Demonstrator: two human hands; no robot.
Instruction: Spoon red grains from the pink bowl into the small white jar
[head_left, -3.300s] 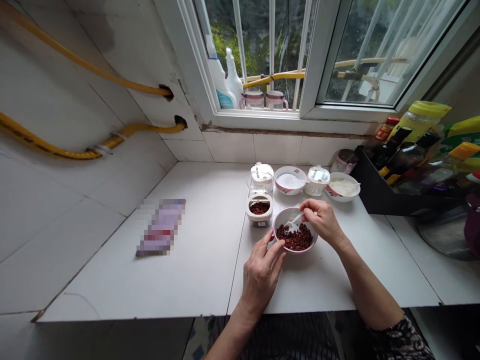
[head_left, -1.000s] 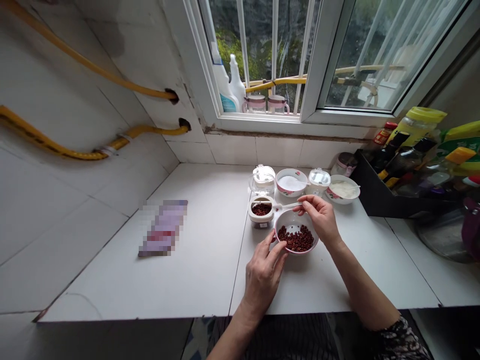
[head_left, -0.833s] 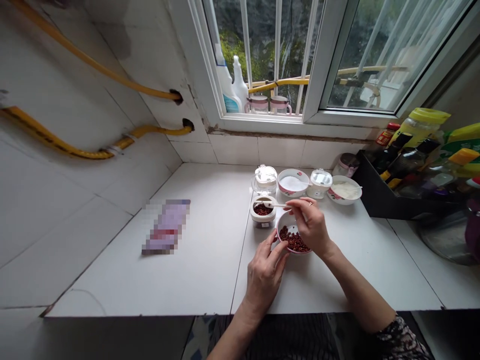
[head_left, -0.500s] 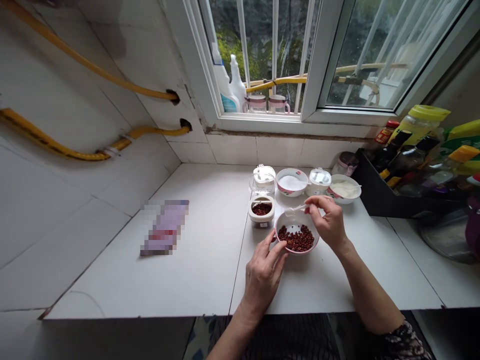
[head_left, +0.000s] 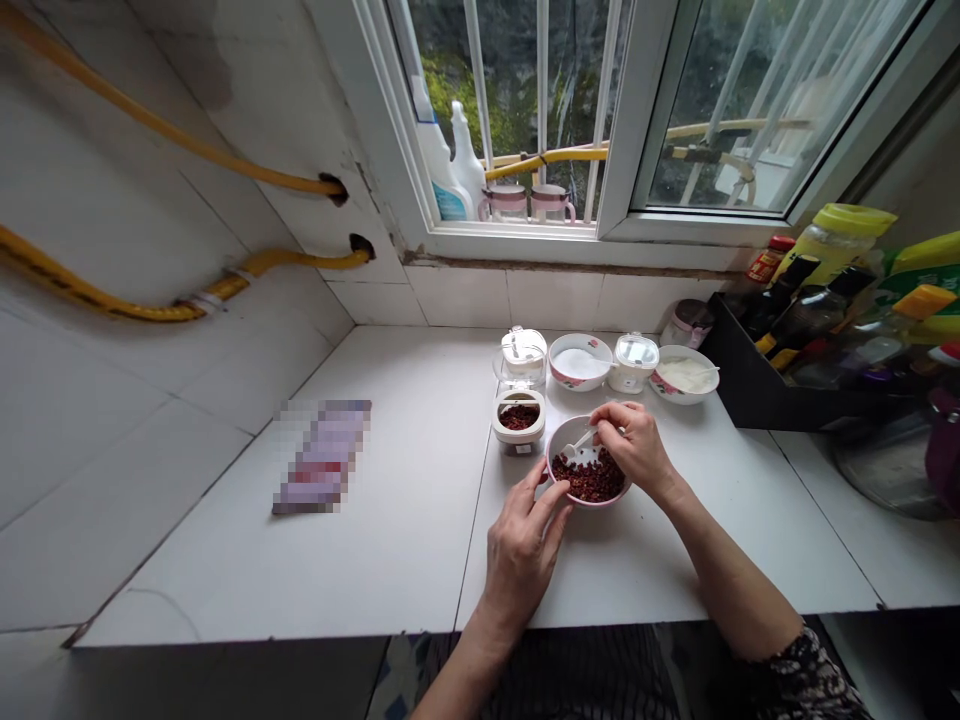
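White worktop point(head_left: 390, 550): our left hand point(head_left: 521, 540), loosely curled, holds the bowl point(head_left: 592, 504) at its eight o'clock; our right hand point(head_left: 637, 450) pinches the spoon point(head_left: 580, 442) inside. Open jar point(head_left: 517, 436) at ten o'clock holds some dark-red granules point(head_left: 592, 482); bowl has plenty.

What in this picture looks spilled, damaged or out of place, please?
No spill is visible around the bowl of red grains. Only the wall looks damaged: a rough brown strip runs beneath the window frame, like crumbled edging.
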